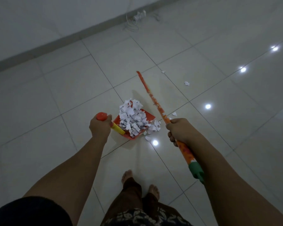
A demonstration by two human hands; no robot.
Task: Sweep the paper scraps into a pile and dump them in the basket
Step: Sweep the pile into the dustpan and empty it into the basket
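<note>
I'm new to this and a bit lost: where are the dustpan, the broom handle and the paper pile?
dustpan (148, 115): head view, bare red far corner.
broom handle (153, 100): head view, middle of the orange shaft.
paper pile (134, 118): head view, centre of the heap.

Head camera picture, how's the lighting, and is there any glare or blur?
Head view: dim and greyish overall; bright round light reflections glare on the glossy floor; the paper scraps in the dustpan are fairly sharp; the cables by the far wall look soft.
</note>
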